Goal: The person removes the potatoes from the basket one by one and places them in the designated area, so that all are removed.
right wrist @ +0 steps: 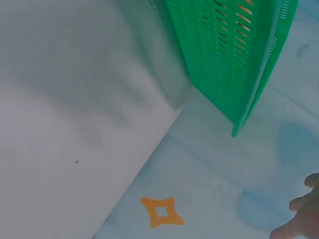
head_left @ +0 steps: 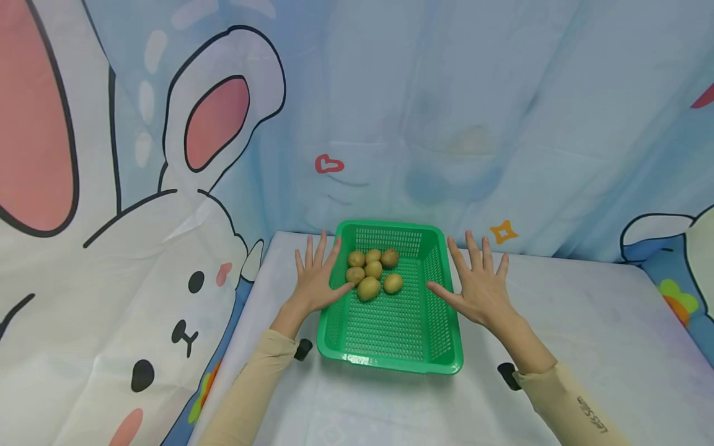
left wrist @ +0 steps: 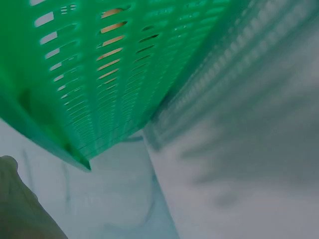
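Item one: a green basket (head_left: 390,347) with slotted walls, which we find at the middle of the table (head_left: 586,347), its far end close to the backdrop. We see the same slotted wall from outside in the left wrist view (left wrist: 99,74) and the right wrist view (right wrist: 224,55).

Contents: six small brown potatoes (head_left: 372,272), bunched together in the far half of the basket, toward its left wall.

Left hand (head_left: 317,279): we note it flat and palm down at the basket's left wall, fingers (head_left: 320,244) straight and spread wide, holding nothing; the thumb reaches over the rim toward the potatoes.

Right hand (head_left: 481,286): the same on the right side, fingers (head_left: 473,244) straight and fanned wide, gripping nothing; the thumb lies at the basket's right wall.

Both arms wear beige sleeves (head_left: 262,378).

Surroundings: a pale cloth covers the table; behind hangs a light blue backdrop (head_left: 474,111) with a cartoon rabbit (head_left: 139,279) at left, a small red heart (head_left: 329,164), and an orange star (head_left: 504,231) just right of the basket, also seen in the right wrist view (right wrist: 161,211).
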`<state>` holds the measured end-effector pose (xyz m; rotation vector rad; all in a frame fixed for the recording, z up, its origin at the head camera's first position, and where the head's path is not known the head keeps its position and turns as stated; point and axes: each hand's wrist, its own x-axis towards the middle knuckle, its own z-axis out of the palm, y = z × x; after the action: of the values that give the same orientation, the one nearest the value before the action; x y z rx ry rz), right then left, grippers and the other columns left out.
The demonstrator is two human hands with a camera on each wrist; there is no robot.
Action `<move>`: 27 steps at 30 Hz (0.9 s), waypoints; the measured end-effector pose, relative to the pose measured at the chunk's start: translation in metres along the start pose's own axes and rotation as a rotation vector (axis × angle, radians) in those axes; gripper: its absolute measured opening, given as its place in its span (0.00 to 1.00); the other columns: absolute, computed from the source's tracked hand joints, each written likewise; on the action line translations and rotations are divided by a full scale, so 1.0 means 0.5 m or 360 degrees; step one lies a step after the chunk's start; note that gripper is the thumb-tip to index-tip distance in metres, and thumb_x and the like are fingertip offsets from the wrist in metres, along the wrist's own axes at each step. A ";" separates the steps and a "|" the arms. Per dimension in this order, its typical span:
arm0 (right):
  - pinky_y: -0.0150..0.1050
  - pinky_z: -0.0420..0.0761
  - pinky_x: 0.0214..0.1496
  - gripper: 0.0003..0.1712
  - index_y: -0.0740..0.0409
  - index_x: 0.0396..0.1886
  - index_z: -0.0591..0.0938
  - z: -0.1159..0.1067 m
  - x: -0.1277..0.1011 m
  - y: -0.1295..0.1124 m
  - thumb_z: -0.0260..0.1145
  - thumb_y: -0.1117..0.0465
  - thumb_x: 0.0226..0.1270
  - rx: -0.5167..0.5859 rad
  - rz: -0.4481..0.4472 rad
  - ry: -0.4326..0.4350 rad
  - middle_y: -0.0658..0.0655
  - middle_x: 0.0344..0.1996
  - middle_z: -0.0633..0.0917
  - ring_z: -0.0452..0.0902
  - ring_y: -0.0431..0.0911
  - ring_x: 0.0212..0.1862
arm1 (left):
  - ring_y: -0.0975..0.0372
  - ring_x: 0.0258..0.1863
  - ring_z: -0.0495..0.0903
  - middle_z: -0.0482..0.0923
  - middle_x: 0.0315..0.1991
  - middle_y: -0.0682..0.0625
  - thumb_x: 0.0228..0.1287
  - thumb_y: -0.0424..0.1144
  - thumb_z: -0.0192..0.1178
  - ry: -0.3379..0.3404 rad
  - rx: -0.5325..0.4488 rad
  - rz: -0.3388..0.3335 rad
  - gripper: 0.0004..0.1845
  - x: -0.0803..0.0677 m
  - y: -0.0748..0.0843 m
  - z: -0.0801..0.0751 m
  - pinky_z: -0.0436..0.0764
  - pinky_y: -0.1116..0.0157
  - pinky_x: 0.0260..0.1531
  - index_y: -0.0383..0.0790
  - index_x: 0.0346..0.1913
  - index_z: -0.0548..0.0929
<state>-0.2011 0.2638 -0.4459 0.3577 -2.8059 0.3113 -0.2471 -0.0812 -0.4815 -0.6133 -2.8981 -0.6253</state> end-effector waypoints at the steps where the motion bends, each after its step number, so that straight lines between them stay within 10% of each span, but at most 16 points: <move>1: 0.78 0.36 0.63 0.58 0.47 0.81 0.50 0.001 0.000 0.001 0.60 0.28 0.57 0.0000 0.0004 -0.0003 0.65 0.78 0.45 0.29 0.65 0.77 | 0.46 0.75 0.20 0.25 0.79 0.46 0.62 0.61 0.57 -0.0015 -0.0029 0.0005 0.52 -0.001 -0.004 0.005 0.28 0.36 0.66 0.51 0.80 0.40; 27: 0.74 0.46 0.65 0.53 0.50 0.81 0.42 -0.004 0.063 -0.027 0.55 0.35 0.68 0.0448 0.0075 -0.0177 0.67 0.78 0.43 0.39 0.69 0.75 | 0.43 0.77 0.32 0.28 0.79 0.43 0.43 0.26 0.51 -0.0044 -0.1214 0.0049 0.53 -0.011 -0.038 0.083 0.46 0.34 0.65 0.40 0.79 0.46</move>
<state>-0.2260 0.2449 -0.4318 0.3810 -2.8850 0.7218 -0.2510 -0.0814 -0.5273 -0.7249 -2.5910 -1.7431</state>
